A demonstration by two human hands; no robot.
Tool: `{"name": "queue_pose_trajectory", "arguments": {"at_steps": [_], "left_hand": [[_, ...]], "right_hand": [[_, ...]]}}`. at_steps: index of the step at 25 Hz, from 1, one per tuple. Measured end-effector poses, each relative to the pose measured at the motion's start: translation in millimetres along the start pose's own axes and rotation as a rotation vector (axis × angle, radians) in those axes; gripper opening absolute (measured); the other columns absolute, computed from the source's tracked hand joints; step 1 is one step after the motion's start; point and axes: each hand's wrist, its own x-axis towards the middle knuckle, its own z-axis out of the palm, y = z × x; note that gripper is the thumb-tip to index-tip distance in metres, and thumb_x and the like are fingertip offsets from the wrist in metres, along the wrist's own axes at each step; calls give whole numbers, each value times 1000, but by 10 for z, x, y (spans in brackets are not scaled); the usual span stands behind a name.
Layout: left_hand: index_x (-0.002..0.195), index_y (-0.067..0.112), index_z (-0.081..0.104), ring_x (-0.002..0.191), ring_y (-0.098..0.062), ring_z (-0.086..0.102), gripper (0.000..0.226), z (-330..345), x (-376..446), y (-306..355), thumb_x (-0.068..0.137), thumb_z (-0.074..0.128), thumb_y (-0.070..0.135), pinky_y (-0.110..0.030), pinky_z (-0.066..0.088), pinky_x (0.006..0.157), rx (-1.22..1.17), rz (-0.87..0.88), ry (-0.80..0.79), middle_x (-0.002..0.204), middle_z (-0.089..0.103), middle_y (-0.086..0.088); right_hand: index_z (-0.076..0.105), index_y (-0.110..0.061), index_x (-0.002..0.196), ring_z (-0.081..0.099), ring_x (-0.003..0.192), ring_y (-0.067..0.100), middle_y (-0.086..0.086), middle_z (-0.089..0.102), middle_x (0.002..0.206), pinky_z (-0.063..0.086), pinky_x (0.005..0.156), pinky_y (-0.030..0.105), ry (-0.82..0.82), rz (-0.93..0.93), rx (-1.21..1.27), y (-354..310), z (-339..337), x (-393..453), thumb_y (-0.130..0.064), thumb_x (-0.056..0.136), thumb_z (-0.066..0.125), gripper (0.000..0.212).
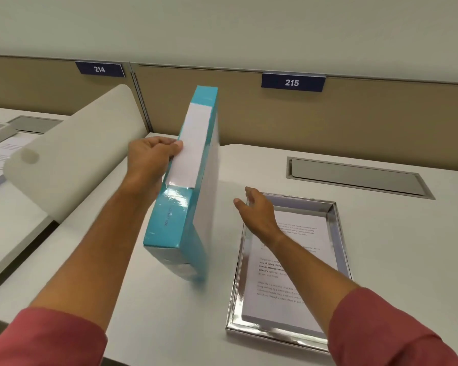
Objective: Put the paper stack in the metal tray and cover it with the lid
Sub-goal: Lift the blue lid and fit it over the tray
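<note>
A shiny metal tray (339,233) lies on the white desk at the right. A stack of printed paper (302,286) rests inside it. A teal lid (185,196) with a white label on its side stands tilted up on its long edge, left of the tray, its lower corner near the desk. My left hand (151,157) grips the lid's upper edge from the left. Over the tray's far left corner hovers my right hand (257,212), fingers spread, holding nothing and apart from the lid.
A grey cable hatch (354,175) is set into the desk behind the tray. A curved white divider (77,154) separates this desk from the left one, where more papers (0,157) lie. Beige partition panels with signs 214 and 215 stand behind.
</note>
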Motion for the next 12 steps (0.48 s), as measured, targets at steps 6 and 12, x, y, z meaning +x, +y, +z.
{"name": "queue_pose_trajectory", "arguments": {"at_steps": [6,12], "left_hand": [[112,1,64,80,-29,74,30,-167,16,71,90,58,19,-38,61,67,-374,-331,-295,93,76,-14],[101,5,69,64,-22,74,25,-279,103,-108,91,58,25,-31,60,53,-430,-461,-357,79,78,-9]], "right_hand": [[57,-9,125,59,111,27,8,61,117,50,99,43,-102,368,426,71,-124,120,-33,99,49,37],[64,-14,114,63,97,26,7,67,108,55,81,40,-136,480,531,201,-282,149,-31,101,47,28]]}}
